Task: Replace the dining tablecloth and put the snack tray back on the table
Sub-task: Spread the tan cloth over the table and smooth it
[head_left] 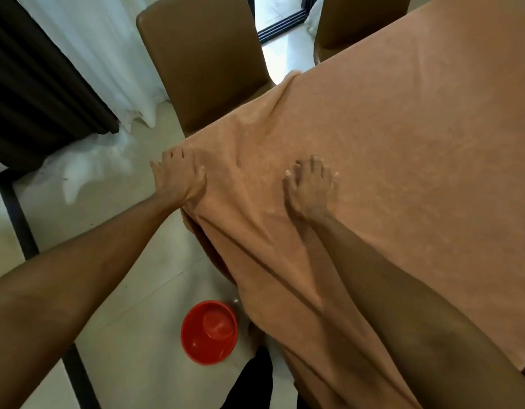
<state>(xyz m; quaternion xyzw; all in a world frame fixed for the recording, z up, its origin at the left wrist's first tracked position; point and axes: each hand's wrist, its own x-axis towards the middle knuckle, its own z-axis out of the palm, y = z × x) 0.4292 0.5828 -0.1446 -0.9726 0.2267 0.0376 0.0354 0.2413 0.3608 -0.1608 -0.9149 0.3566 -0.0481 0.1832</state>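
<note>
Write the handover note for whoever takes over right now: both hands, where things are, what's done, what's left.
Left hand: grips the tablecloth at its near corner edge, thumb on top.
Right hand: fingers spread, pressing flat on the cloth.
Things: the cloth is spread, with wrinkled folds hanging by the near corner. Snack tray not in view. A red bowl sits on the floor.
Done, seemingly: cloth laid.
Left: smooth the folds, then fetch and place the tray.

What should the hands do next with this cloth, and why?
Probably sweep the right hand outward toward the left hand, since ridges in the tablecloth run between them near the edge, while the rest lies flat.
</note>
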